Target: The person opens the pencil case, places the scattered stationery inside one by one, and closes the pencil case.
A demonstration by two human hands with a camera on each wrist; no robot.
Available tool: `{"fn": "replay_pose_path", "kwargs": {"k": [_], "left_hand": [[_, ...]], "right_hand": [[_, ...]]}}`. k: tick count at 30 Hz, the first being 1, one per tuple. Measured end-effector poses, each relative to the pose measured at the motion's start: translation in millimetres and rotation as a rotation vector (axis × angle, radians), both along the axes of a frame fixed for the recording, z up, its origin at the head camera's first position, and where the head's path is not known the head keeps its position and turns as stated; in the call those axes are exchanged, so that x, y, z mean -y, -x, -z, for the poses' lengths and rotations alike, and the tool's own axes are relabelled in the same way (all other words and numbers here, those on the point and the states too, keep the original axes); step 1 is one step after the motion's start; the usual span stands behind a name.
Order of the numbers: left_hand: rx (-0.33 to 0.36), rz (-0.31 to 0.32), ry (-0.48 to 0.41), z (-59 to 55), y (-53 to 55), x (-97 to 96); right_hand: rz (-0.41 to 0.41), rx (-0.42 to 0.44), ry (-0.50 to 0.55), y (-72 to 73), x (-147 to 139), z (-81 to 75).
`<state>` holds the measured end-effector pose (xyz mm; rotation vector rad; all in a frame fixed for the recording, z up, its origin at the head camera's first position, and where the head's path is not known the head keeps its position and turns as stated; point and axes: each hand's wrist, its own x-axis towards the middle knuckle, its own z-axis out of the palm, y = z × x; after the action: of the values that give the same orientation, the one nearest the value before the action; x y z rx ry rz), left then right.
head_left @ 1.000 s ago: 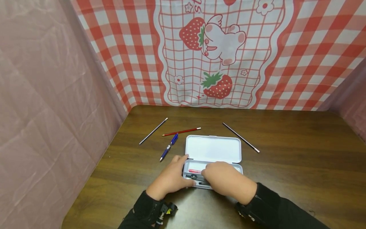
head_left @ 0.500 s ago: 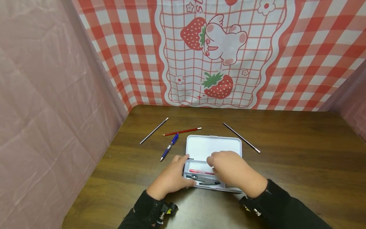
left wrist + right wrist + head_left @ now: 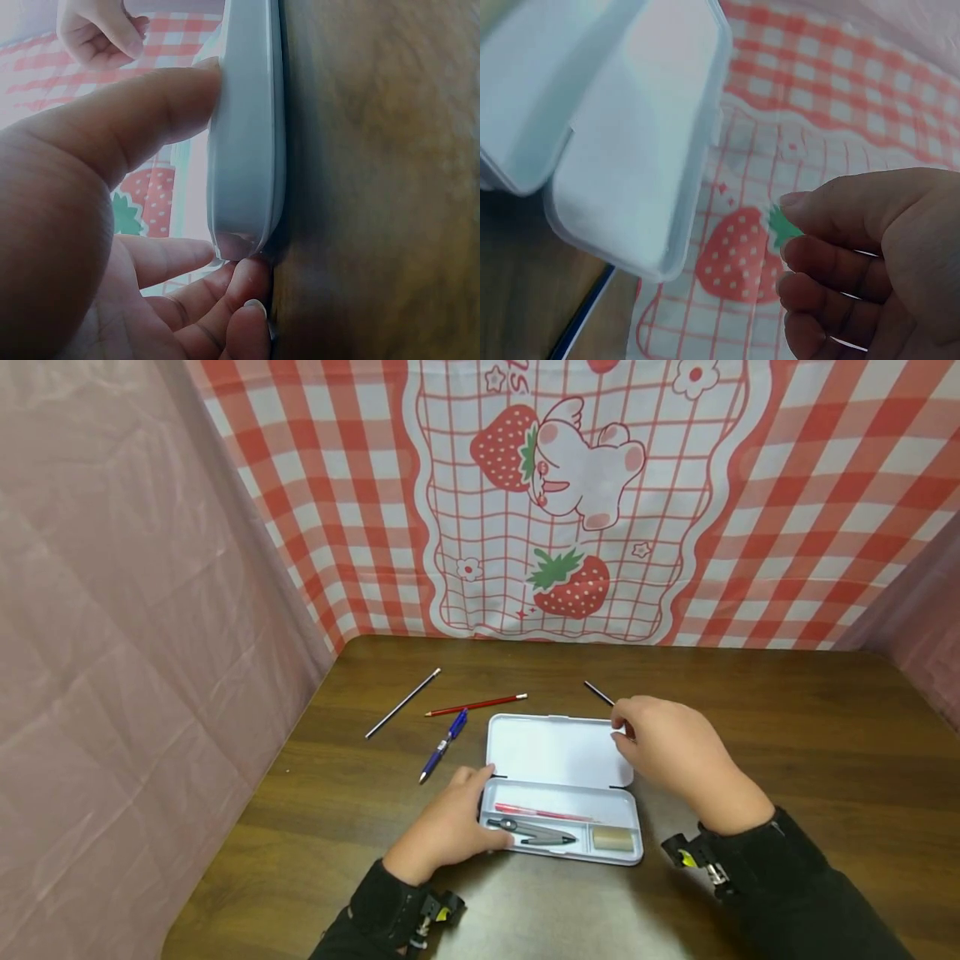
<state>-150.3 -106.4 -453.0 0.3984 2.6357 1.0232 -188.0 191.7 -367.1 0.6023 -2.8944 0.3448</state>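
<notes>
The left hand (image 3: 453,822) grips the left end of the open pencil case (image 3: 562,795) on the surface (image 3: 772,718). And the right hand (image 3: 667,747), fingers loosely curled around nothing, hovers over the dark pencil (image 3: 599,693) just beside the case! 1 blue pen (image 3: 443,747) lies left.

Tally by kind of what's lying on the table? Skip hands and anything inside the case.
Pencils: 3 (red pencil, left dark pencil, right dark pencil partly hidden by the right hand)
Pen: 1
Case: 1
Total: 5
</notes>
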Motion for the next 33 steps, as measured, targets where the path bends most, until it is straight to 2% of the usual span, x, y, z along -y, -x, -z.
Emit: {"fn": "replay_pose_path", "kwargs": {"k": [5, 10, 13, 18, 22, 33], "left_hand": [[-0.003, 0.002, 0.001, 0.2, -0.3, 0.5], [0.003, 0.000, 0.000, 0.9, -0.4, 1.0], [0.001, 0.004, -0.002, 1.7, 0.2, 1.4], [-0.002, 0.009, 0.007, 2.8, 1.5, 1.4], [0.005, 0.006, 0.008, 2.0, 1.6, 0.9], [0.016, 0.005, 0.006, -0.2, 1.3, 1.2]], "right_hand": [[0.060, -0.013, 0.077, 7.3, -17, 0.3], [0.110, -0.006, 0.131, 22.4, -31, 11.4], [0.114, 0.021, 0.120, 33.4, -36, 22.7], [0.108, 0.082, 0.044, 51.1, -37, 38.5], [0.101, 0.145, 0.012, 61.3, -38, 44.1], [0.127, 0.279, 0.034, 81.2, -45, 58.5]]}}
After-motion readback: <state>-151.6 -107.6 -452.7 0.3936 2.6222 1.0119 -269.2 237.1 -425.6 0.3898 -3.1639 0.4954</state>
